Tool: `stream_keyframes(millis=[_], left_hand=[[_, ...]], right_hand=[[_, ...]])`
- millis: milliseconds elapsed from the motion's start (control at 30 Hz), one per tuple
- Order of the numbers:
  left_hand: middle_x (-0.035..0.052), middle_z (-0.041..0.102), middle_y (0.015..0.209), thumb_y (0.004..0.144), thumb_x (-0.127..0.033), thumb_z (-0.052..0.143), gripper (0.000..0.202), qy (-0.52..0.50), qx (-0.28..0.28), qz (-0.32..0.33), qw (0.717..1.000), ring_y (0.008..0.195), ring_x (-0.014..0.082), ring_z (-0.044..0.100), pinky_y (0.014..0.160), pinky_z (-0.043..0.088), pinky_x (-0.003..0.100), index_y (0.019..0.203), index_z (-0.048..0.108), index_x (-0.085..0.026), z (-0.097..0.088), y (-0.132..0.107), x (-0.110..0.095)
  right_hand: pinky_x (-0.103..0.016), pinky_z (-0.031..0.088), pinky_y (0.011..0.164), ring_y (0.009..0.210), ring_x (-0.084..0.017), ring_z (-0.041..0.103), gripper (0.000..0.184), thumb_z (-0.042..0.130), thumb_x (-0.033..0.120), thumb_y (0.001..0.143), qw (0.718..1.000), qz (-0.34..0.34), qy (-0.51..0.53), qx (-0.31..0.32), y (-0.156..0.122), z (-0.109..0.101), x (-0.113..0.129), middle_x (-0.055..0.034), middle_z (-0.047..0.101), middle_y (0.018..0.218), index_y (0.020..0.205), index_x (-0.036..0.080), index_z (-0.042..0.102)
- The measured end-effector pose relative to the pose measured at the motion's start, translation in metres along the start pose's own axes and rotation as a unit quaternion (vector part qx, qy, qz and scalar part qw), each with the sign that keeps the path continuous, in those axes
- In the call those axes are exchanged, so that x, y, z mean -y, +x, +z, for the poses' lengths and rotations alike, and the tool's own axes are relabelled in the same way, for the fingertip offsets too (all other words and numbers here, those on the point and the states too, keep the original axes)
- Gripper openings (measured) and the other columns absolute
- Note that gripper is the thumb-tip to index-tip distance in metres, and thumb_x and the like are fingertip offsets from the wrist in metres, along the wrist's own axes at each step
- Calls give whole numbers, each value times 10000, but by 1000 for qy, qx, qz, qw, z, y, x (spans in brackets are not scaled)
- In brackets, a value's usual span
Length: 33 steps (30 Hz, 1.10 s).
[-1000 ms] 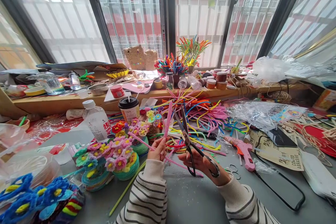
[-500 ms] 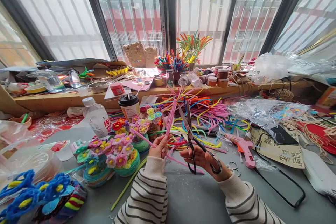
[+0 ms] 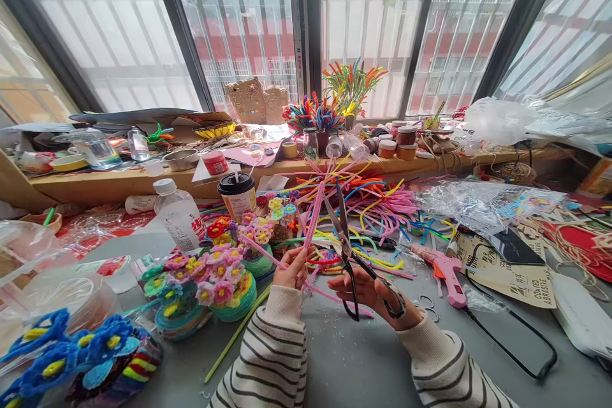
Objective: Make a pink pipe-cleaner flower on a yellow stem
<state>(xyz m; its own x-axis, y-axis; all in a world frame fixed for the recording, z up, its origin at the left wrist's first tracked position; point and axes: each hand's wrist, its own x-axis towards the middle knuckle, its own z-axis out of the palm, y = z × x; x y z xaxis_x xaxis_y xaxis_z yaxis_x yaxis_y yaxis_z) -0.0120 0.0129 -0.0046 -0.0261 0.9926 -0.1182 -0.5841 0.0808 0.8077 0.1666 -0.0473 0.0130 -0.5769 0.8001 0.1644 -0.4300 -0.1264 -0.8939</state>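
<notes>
My left hand point(image 3: 291, 268) is closed around several pink pipe cleaners point(image 3: 314, 213), which stick up from the fingers; some ends also poke out to the left and to the lower right. In my right hand point(image 3: 366, 293) is a pair of scissors point(image 3: 342, 236) with black handles, thumb through one loop. The blades point up and stand apart, just right of the pink stems and not visibly touching them. Left of my left hand are pots of pink pipe-cleaner flowers point(image 3: 222, 274). Behind both hands lies a heap of loose coloured pipe cleaners point(image 3: 382, 210).
A pink glue gun point(image 3: 449, 274) with a black cable lies at the right, near small scissors point(image 3: 427, 307). A plastic bottle point(image 3: 178, 217) and a lidded cup point(image 3: 238, 194) stand behind the flowers. Blue flowers point(image 3: 52, 366) occupy the front left. A green pipe cleaner point(image 3: 234, 338) lies beside my left sleeve.
Hands, scissors and pink pipe cleaners hold almost the same pose. The whole view has shifted very slightly.
</notes>
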Motion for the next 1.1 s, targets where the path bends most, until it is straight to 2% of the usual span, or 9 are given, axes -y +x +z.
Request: stream_keyframes(millis=[200,367,533,700,833,1100], left_hand=[[14,643,575,394,-292,715,316,17,0,7,1000,232,-33,270,241,155,115,604,549,-124,4,-1,-2],[5,618,513,405,-321,708,317,81,22,5,996,224,-23,274,250,130,136,603,566,-119,7,-4,-2],[-5,587,443,377,-330,716,343,103,32,-3,994,213,-25,244,267,96,145,602,581,-109,12,-10,-4],[6,601,461,361,-346,717,351,97,24,-6,995,217,-24,241,273,89,147,593,592,-114,13,-10,-5],[12,605,464,367,-333,718,337,111,36,-19,993,236,-15,265,280,121,151,604,611,-118,12,-9,-5],[23,592,460,427,-309,699,233,176,71,6,982,386,63,451,357,291,171,549,625,-125,16,-12,0]], right_hand=[[-434,255,917,1053,-250,431,451,493,545,645,1000,7,1,-7,1,-1,-1,-137,501,1110,867,153,514],[-448,256,910,1051,-262,429,448,512,547,622,1000,-14,12,-23,2,-6,-3,-127,519,1088,855,164,523],[-459,254,898,1029,-262,446,440,491,571,617,999,-30,29,-28,-2,-9,5,-107,546,1044,824,185,536],[-479,262,869,1021,-274,447,439,467,580,624,999,-34,35,-6,-6,-10,12,-108,550,1020,817,192,536],[-468,235,889,1044,-275,417,466,446,600,621,997,-68,39,-16,-8,-14,14,-119,537,1024,831,191,525],[-458,255,864,1033,-287,393,538,395,653,600,993,-102,40,-41,-12,-22,13,-131,501,993,818,176,513]])
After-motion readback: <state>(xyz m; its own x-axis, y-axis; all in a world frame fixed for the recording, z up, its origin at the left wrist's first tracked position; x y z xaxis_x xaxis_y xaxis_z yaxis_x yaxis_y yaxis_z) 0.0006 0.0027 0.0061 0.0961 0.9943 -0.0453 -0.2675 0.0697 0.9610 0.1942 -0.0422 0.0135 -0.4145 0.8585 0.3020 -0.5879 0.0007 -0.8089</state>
